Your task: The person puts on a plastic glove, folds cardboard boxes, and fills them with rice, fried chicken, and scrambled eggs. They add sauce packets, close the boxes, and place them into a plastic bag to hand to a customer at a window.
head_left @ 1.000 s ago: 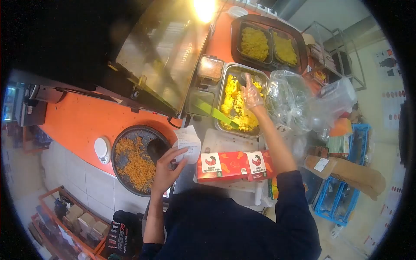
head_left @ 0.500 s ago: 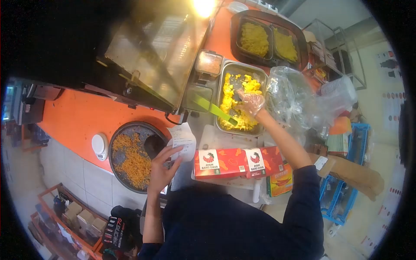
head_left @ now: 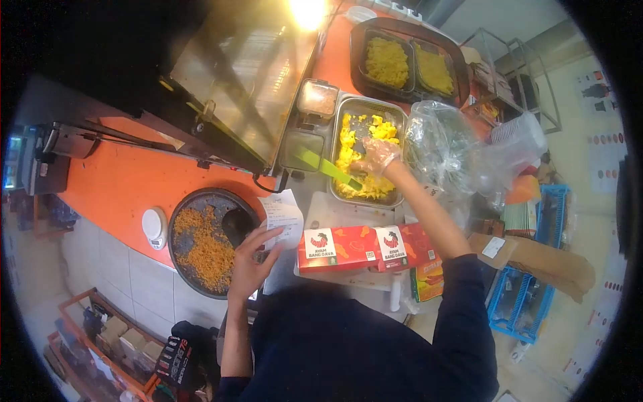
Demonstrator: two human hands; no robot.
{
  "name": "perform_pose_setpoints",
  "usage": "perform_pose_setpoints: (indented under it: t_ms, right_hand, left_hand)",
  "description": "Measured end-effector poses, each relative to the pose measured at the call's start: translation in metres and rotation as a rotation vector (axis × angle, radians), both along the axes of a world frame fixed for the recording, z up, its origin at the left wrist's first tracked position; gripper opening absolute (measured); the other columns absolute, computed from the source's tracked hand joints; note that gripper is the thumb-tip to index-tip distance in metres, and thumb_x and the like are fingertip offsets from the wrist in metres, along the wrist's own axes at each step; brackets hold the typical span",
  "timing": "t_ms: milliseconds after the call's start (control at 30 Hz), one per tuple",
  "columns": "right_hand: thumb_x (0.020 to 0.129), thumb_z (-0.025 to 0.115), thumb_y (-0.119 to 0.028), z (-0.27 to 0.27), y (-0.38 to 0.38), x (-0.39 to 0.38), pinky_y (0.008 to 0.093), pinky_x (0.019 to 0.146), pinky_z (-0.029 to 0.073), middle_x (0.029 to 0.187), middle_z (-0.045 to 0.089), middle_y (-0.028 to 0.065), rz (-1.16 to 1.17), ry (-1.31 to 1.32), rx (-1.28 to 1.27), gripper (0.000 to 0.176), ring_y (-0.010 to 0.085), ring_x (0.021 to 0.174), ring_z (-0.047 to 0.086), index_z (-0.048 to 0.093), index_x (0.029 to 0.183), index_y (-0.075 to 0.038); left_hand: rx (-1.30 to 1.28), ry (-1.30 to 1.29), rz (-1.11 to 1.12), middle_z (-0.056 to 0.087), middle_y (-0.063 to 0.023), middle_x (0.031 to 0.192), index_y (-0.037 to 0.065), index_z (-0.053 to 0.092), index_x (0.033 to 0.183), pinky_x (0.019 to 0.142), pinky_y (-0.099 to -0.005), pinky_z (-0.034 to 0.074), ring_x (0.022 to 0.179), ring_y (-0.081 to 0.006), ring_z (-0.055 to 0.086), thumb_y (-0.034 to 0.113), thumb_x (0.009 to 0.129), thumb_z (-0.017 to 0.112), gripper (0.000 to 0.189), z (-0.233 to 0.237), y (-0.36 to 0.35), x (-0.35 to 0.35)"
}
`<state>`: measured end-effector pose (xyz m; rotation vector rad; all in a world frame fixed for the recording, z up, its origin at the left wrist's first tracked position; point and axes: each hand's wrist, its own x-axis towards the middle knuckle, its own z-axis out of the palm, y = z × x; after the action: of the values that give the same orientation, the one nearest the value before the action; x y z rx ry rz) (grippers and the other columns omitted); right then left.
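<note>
Right, hands: two, both the wearer's own. The left hand [head_left: 251, 264] is bare and the right hand [head_left: 376, 155] is in a clear plastic glove.
Left grip: thumb and fingers closed on the lower edge of one white receipt [head_left: 282, 218], held upright over the counter beside the round pan [head_left: 204, 244].
Right grip: gloved fingers curled down into the yellow food [head_left: 348, 151]; cannot tell whether a piece is pinched or only touched.
Yellow food, location: in one steel tray [head_left: 370, 101] at the back of the counter, piled mostly on its left and near sides.
Green utensil [head_left: 328, 171]: one, lying slantwise across the tray's left rim, just beside the gloved fingers.
Red boxes: two, side by side and touching, one [head_left: 338, 246] left and one [head_left: 402, 244] right, between the tray and the wearer's body.
Writing: "AYAM BANG DAVA" on a white label on each box, beneath a red rooster emblem. Receipt print too small to read.
Round pan: one, dark, with orange-brown crumbs spread mostly across its left half.
Black tray [head_left: 358, 40]: one, further back, carrying two containers of yellow grains.
Plastic bag [head_left: 449, 151]: one clear, crumpled heap just right of the steel tray.
Blue crates [head_left: 529, 295]: two in view, far right, well apart from both hands.
</note>
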<state>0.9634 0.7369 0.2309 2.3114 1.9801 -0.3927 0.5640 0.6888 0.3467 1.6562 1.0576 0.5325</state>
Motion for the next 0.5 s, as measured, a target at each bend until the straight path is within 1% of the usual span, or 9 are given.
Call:
perform_pose_setpoints:
  t_ms: [100,167,233,267,333,367,433,467,500]
  right_hand:
    - [0.077,0.071,-0.052,0.014,0.002,-0.004,0.0461,0.088,0.053,0.114,0.069,0.0153,-0.066,-0.010,-0.144,0.059,0.0334,0.107,0.066,0.062,0.124,-0.017]
    - [0.077,0.071,-0.050,-0.006,-0.006,-0.002,0.0463,0.085,0.054,0.108,0.070,0.0148,-0.085,-0.042,-0.062,0.054,0.0331,0.102,0.068,0.063,0.119,-0.016]
    - [0.077,0.070,-0.045,-0.029,-0.018,0.003,0.0469,0.079,0.055,0.098,0.071,0.0159,-0.101,-0.027,0.117,0.046,0.0345,0.092,0.069,0.066,0.112,-0.015]
    - [0.077,0.071,-0.045,-0.038,-0.019,0.005,0.0471,0.079,0.055,0.096,0.071,0.0166,-0.148,0.015,0.116,0.045,0.0353,0.091,0.069,0.067,0.110,-0.014]
    - [0.075,0.071,-0.044,-0.047,-0.016,0.008,0.0475,0.078,0.055,0.092,0.070,0.0180,-0.247,0.097,0.121,0.044,0.0369,0.088,0.069,0.069,0.105,-0.012]
    - [0.075,0.072,-0.047,-0.034,-0.015,0.008,0.0481,0.077,0.055,0.092,0.070,0.0199,-0.303,0.122,0.099,0.046,0.0383,0.087,0.068,0.071,0.101,-0.009]
    - [0.076,0.072,-0.052,-0.050,-0.011,0.027,0.0478,0.077,0.055,0.092,0.070,0.0203,-0.215,0.167,0.188,0.051,0.0384,0.086,0.068,0.071,0.102,-0.009]
    - [0.077,0.072,-0.055,-0.056,-0.009,0.036,0.0477,0.076,0.055,0.092,0.070,0.0205,-0.168,0.188,0.229,0.054,0.0385,0.086,0.068,0.072,0.103,-0.008]
    - [0.075,0.075,-0.062,-0.032,-0.006,0.032,0.0432,0.073,0.054,0.084,0.071,0.0152,-0.366,0.138,0.038,0.064,0.0320,0.076,0.068,0.072,0.106,-0.007]
  left_hand:
    - [0.017,0.008,-0.003,0.067,-0.0107,0.119,0.005,0.069,0.120,0.082,-0.0304,0.051,0.107,-0.0202,0.064,0.002,0.087,0.070,0.033,0.009,0.000,0.002]
    - [0.040,0.001,-0.005,0.067,-0.0102,0.117,0.005,0.069,0.120,0.084,-0.0307,0.051,0.108,-0.0196,0.064,0.002,0.087,0.070,0.033,0.015,-0.001,0.004]
    - [0.054,-0.004,0.013,0.068,-0.0119,0.118,0.007,0.070,0.118,0.085,-0.0328,0.052,0.107,-0.0230,0.065,0.002,0.087,0.069,0.031,0.025,-0.004,0.011]
    - [0.061,-0.007,0.019,0.068,-0.0127,0.118,0.008,0.071,0.117,0.085,-0.0339,0.052,0.106,-0.0246,0.065,0.001,0.087,0.069,0.031,0.030,-0.006,0.016]
    - [0.212,0.040,-0.101,0.068,-0.0136,0.118,0.006,0.069,0.119,0.090,-0.0376,0.051,0.107,-0.0280,0.064,0.001,0.087,0.068,0.033,0.036,-0.014,0.033]
    - [0.290,0.063,-0.162,0.068,-0.0140,0.118,0.005,0.068,0.120,0.092,-0.0394,0.050,0.107,-0.0297,0.064,0.001,0.086,0.068,0.034,0.040,-0.019,0.043]
    - [0.375,0.033,-0.266,0.067,-0.0151,0.119,0.001,0.064,0.124,0.099,-0.0431,0.047,0.110,-0.0334,0.061,0.006,0.085,0.070,0.040,0.049,-0.037,0.076]
    - [0.417,0.056,-0.324,0.065,-0.0135,0.124,0.002,0.064,0.124,0.101,-0.0433,0.047,0.117,-0.0338,0.058,0.010,0.082,0.075,0.043,0.039,-0.051,0.091]
    - [0.419,0.086,-0.439,0.056,-0.0154,0.137,-0.001,0.060,0.126,0.110,-0.0474,0.039,0.129,-0.0333,0.049,0.021,0.084,0.075,0.050,0.042,-0.063,0.107]
